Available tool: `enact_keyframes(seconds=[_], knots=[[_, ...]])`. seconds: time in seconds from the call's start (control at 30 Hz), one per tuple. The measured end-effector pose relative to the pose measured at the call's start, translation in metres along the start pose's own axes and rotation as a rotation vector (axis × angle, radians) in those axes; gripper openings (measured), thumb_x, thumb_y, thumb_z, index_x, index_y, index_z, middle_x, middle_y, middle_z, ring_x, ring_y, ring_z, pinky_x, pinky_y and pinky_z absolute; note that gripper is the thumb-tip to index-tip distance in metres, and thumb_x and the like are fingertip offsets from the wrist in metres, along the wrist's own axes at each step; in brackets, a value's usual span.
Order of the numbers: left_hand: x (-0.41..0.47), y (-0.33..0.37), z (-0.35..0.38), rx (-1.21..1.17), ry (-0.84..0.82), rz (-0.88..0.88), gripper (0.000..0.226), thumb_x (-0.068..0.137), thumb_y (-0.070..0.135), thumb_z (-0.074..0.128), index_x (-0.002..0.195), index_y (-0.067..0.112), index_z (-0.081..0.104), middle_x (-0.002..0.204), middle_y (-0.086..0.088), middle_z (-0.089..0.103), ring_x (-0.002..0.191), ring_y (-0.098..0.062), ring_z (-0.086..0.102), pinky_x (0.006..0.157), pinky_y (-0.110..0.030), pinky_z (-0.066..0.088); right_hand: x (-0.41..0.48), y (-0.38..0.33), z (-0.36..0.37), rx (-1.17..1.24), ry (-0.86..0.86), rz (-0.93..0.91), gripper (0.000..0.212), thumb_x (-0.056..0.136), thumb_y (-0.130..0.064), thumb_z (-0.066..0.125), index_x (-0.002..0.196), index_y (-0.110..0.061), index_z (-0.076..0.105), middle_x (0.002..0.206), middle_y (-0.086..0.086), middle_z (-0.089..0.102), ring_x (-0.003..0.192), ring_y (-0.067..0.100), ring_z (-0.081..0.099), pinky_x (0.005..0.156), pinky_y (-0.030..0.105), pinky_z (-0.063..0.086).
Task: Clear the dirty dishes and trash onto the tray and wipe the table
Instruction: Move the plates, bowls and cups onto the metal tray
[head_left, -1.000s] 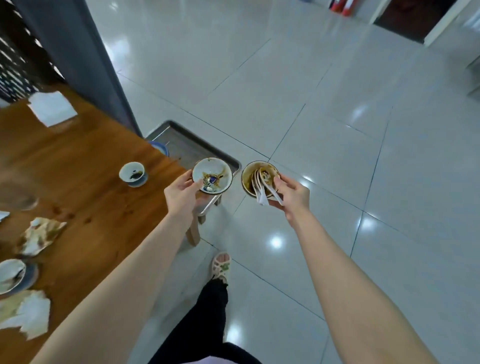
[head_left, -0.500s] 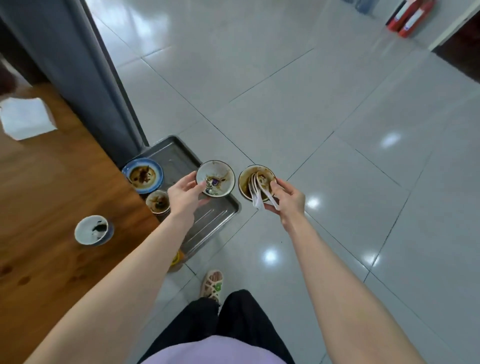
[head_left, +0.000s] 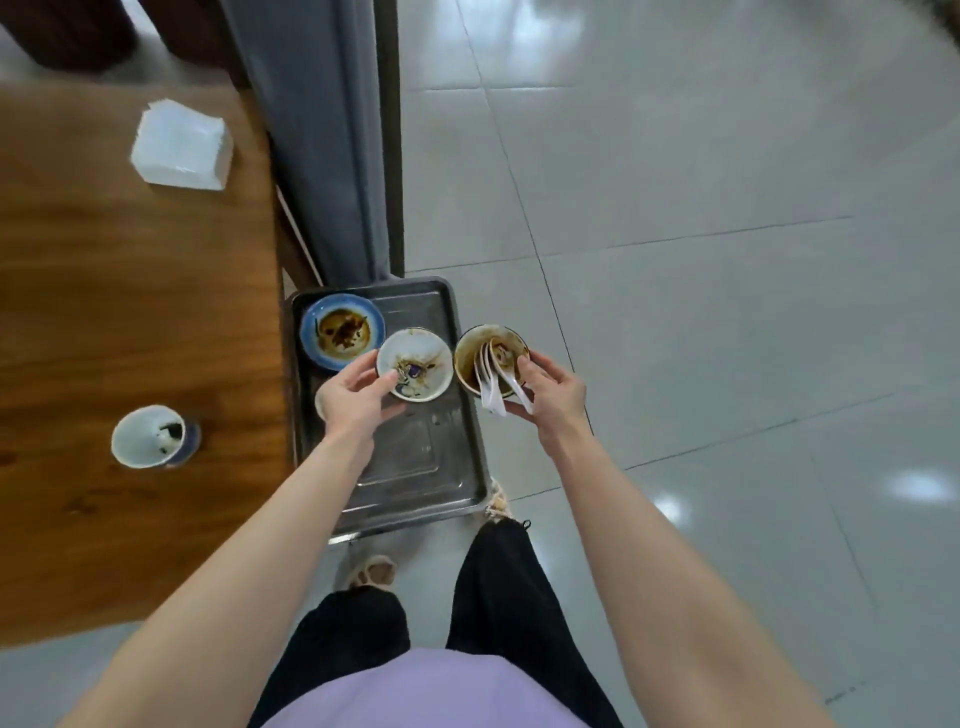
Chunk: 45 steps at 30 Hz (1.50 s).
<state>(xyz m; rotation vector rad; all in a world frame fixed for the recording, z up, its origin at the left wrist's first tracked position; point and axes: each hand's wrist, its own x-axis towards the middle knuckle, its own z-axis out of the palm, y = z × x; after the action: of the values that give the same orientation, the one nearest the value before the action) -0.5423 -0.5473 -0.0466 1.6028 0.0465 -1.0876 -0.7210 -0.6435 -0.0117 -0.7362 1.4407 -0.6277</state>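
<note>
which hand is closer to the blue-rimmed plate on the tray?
Left. The left hand, holding the white dish, is right beside the blue-rimmed plate, over the tray. The right hand, holding the brown bowl with the spoons, is farther off, past its right edge.

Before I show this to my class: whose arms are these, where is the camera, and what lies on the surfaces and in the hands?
There is no machine here. A person wears one camera on the head, and it looks down at their own arms. The left hand holds a small white dish, stained, over a metal tray, where a blue-rimmed plate already sits. The right hand grips a brown bowl with white plastic spoons in it, at the tray's right edge. On the wooden table stand a cup and a stack of napkins.
</note>
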Motion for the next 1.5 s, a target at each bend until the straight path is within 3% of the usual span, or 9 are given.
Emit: enact_keyframes(seconds=[0.13,0.3,0.57,0.67,0.8,0.9,1.03,1.23,1.5], knots=[[0.010,-0.013,0.013,-0.145,0.222,-0.026,0.029,0.087,0.004,0.068,0.109,0.022,0.067,0.106,0.001,0.067,0.101,-0.019,0.064,0.064,-0.031,0.059,0.045,-0.022,0.014,-0.150,-0.174,0.040,0.026,0.093,-0.008,0.060,0.118,-0.007,0.062,0.099,0.010,0.070,0.086,0.024,0.070,0.063,0.037,0.060],[0.018,-0.042,0.017,-0.329,0.403,-0.040,0.040,0.088,0.000,0.064,0.127,0.010,0.060,0.107,-0.003,0.067,0.105,-0.022,0.063,0.063,-0.030,0.058,0.086,-0.026,0.034,-0.330,-0.329,0.061,0.028,0.093,-0.011,0.061,0.120,-0.009,0.063,0.089,0.001,0.071,0.079,0.015,0.070,0.055,0.028,0.057],[0.044,-0.093,-0.006,-0.454,0.598,-0.087,0.041,0.086,0.001,0.068,0.124,0.012,0.062,0.103,0.002,0.067,0.106,-0.025,0.062,0.068,-0.036,0.059,0.129,0.016,0.081,-0.479,-0.469,0.113,0.023,0.092,-0.011,0.062,0.114,-0.011,0.065,0.090,0.001,0.071,0.077,0.016,0.071,0.053,0.030,0.057],[0.064,-0.116,-0.018,-0.481,0.639,-0.138,0.040,0.084,0.003,0.070,0.122,0.016,0.064,0.114,-0.003,0.066,0.108,-0.027,0.061,0.074,-0.042,0.060,0.149,0.044,0.092,-0.519,-0.481,0.119,0.023,0.091,-0.012,0.063,0.114,-0.011,0.066,0.091,0.001,0.072,0.080,0.018,0.072,0.055,0.031,0.058],[0.090,-0.131,-0.026,-0.514,0.630,-0.123,0.040,0.085,0.002,0.069,0.122,0.017,0.063,0.110,0.000,0.067,0.104,-0.023,0.062,0.068,-0.035,0.060,0.171,0.073,0.099,-0.532,-0.464,0.125,0.021,0.091,-0.012,0.063,0.112,-0.013,0.068,0.090,0.003,0.073,0.083,0.021,0.072,0.059,0.034,0.059],[0.116,-0.143,-0.030,-0.544,0.650,-0.105,0.039,0.087,0.001,0.066,0.122,0.018,0.062,0.116,-0.005,0.065,0.106,-0.023,0.061,0.072,-0.037,0.060,0.190,0.100,0.109,-0.544,-0.447,0.120,0.014,0.091,-0.014,0.065,0.102,-0.019,0.070,0.084,-0.001,0.073,0.080,0.020,0.073,0.059,0.034,0.059],[0.145,-0.149,-0.029,-0.570,0.664,-0.084,0.039,0.088,-0.001,0.064,0.123,0.014,0.061,0.116,-0.007,0.064,0.103,-0.022,0.062,0.066,-0.032,0.059,0.210,0.116,0.118,-0.538,-0.442,0.098,0.012,0.091,-0.016,0.065,0.089,-0.027,0.069,0.087,0.000,0.074,0.081,0.020,0.073,0.058,0.033,0.059],[0.171,-0.159,-0.028,-0.486,0.737,-0.081,0.032,0.086,0.001,0.068,0.104,0.027,0.067,0.115,-0.004,0.063,0.102,-0.023,0.062,0.064,-0.033,0.060,0.232,0.126,0.125,-0.521,-0.460,0.068,0.013,0.091,-0.017,0.065,0.087,-0.029,0.070,0.085,-0.002,0.075,0.081,0.019,0.073,0.059,0.033,0.058],[0.183,-0.170,-0.031,-0.431,0.795,-0.085,0.037,0.087,0.003,0.067,0.119,0.020,0.066,0.116,-0.004,0.064,0.102,-0.022,0.062,0.064,-0.032,0.060,0.239,0.134,0.130,-0.526,-0.495,0.049,0.011,0.090,-0.017,0.065,0.093,-0.027,0.070,0.086,-0.003,0.076,0.080,0.018,0.073,0.058,0.032,0.058]])
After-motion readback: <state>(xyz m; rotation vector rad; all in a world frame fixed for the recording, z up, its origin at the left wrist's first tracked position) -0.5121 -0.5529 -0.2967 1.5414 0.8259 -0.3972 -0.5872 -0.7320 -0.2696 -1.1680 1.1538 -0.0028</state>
